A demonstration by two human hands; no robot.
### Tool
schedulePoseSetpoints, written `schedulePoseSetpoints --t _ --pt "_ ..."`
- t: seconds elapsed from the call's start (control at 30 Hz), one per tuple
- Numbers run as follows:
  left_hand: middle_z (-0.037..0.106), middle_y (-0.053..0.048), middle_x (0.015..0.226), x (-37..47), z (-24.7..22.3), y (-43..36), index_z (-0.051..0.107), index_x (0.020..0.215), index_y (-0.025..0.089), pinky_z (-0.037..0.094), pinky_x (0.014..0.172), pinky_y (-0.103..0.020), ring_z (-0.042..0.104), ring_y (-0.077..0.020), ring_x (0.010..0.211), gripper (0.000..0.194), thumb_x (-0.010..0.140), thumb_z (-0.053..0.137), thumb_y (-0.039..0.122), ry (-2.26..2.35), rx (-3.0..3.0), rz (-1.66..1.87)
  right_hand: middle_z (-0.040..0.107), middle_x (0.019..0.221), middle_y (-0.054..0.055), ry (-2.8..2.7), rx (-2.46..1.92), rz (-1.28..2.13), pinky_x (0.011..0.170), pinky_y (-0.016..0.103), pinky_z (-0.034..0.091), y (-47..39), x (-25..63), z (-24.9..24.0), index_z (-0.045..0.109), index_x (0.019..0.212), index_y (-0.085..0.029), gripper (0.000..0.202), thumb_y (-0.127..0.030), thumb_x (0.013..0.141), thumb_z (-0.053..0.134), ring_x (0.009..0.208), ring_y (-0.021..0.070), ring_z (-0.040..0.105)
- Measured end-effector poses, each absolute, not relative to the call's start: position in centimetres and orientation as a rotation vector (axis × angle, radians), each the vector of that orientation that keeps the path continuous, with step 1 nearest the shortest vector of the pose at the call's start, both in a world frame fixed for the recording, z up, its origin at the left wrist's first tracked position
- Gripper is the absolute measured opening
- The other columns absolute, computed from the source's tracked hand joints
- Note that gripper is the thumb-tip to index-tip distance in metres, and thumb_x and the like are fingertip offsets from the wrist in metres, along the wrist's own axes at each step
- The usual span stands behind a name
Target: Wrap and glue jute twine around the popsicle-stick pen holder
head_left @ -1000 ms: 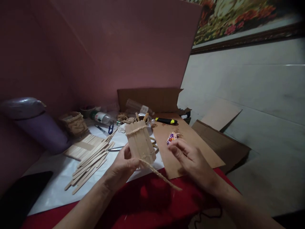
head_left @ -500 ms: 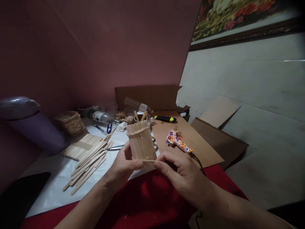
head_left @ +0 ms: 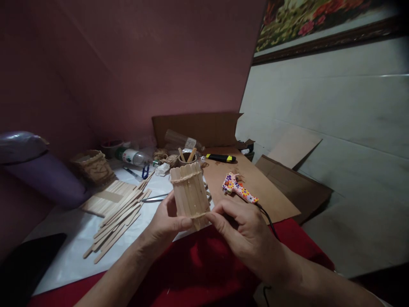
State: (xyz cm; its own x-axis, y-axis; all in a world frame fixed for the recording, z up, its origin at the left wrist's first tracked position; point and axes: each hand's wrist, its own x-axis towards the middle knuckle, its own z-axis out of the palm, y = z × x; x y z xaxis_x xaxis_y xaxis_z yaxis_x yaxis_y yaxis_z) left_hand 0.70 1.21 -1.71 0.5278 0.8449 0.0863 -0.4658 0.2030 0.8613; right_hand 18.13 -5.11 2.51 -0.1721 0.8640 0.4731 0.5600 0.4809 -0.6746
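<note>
While left hand (head_left: 168, 221) grips stick cup (head_left: 190, 194), right hand (head_left: 247, 234) (pinched closed) holds twine (head_left: 200, 215).

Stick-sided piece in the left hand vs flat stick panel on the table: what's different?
Pose: the stick-sided piece is held nearly upright; the stick panel lies flat.
Support: the left hand grips the stick-sided piece; no hand touches the stick panel.
Trim: the stick-sided piece has twine near both ends; the stick panel has a crosswise strip.
Shared: pale sticks set side by side.
</note>
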Motion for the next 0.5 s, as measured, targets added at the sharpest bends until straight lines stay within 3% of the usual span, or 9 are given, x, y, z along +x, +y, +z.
schedulePoseSetpoints --t 0.5 --pt "0.069 -0.011 0.102 0.72 -1.30 0.82 0.062 0.111 0.016 0.051 0.082 -0.035 0.064 -0.0258 0.092 0.059 0.057 0.082 0.025 0.420 0.956 0.935 0.051 0.060 -0.003 -1.777 -1.207 0.489 0.055 0.024 0.035 -5.19 18.21 2.11 0.053 0.066 -0.018 0.028 -0.024 0.093 0.051 0.057 0.0108 0.046"
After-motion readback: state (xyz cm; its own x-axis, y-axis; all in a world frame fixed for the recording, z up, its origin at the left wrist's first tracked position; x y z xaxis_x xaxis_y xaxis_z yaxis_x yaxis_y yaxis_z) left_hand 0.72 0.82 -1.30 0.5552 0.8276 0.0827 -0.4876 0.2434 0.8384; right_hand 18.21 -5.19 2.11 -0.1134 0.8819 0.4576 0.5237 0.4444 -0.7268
